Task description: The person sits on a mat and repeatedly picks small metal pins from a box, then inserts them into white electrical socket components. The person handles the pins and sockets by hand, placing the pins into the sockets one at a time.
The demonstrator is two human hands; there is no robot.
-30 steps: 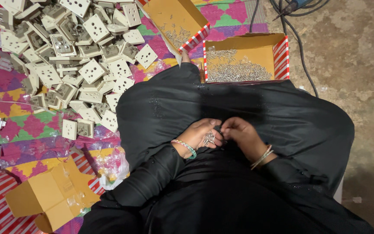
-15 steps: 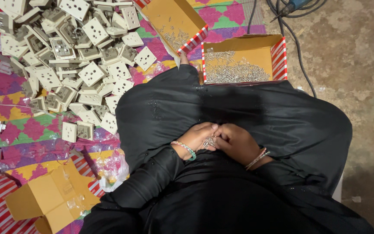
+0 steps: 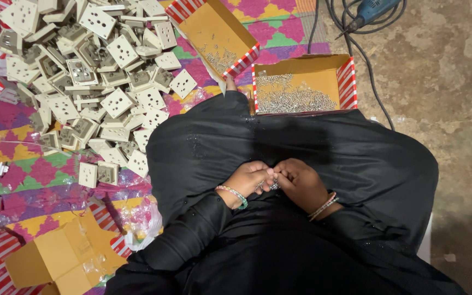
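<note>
You are pinching a small metal part [image 3: 271, 186] between your left hand [image 3: 249, 180] and right hand [image 3: 301, 183], fingertips together over your lap.

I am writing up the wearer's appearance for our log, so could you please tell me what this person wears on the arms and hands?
Both arms are covered by long, loose black sleeves that reach the wrists. The left hand is bare, with a beaded bangle of green and pale tones at the wrist. The right hand is bare too, with a few thin bangles of pinkish and pale tones. No gloves or rings are visible.
</note>
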